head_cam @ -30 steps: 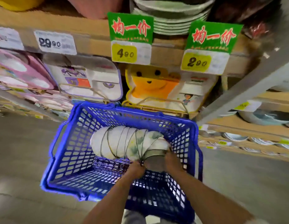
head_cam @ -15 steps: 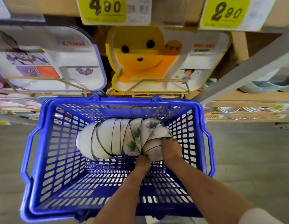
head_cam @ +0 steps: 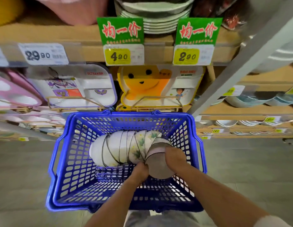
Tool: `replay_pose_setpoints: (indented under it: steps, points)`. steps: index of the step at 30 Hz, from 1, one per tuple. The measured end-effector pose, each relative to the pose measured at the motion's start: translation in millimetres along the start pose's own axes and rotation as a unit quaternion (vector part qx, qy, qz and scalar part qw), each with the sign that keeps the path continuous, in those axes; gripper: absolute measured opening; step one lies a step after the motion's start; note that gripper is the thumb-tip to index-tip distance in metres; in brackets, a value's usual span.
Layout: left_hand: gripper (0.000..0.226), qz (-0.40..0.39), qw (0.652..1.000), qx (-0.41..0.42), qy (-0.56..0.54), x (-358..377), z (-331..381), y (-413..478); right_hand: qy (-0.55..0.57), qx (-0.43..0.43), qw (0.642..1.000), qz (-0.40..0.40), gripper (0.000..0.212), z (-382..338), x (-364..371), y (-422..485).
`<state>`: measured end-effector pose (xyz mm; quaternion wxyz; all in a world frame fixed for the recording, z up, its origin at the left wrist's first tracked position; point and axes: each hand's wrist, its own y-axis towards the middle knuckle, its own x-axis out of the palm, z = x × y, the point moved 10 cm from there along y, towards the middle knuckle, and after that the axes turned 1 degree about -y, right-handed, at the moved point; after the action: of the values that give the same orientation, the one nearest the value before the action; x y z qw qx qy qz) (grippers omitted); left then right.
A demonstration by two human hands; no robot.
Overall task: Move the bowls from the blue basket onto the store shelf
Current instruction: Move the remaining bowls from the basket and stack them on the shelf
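At frame centre, the stack of bowls lies sideways in the blue basket. The left hand pinches the rim of the nearest bowl; the right hand curls its fingers over that bowl's upper right side.

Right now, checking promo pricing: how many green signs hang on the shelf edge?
2: left green sign above the 4.90 tag, right green sign above the 2.90 tag.

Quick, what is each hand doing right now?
Left hand: holding the nearest bowl at its rim.
Right hand: holding the same bowl's other side.
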<state>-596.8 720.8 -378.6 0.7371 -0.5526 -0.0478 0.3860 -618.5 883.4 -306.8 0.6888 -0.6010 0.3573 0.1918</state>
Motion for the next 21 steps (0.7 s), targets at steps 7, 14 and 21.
replay_pose_setpoints:
  steps: [7, 14, 21]
  points:
    - [0.037, 0.006, 0.995, 0.101, -0.020, -40.9, 32.4, -49.6, -0.033, -0.038, 0.999, -0.017, 0.038, -2.4, -52.2, -33.4]
    - [0.018, 0.076, 0.958, 0.213, -0.175, -106.4, 69.7, -124.1, 0.063, -0.069, 0.996, -0.004, 0.028, -7.5, -137.2, -80.9]
    - [0.043, 0.033, 0.876, 0.306, -0.372, -158.6, 125.4, -205.2, 0.191, -0.091, 0.977, -0.015, 0.022, -17.6, -214.3, -136.9]
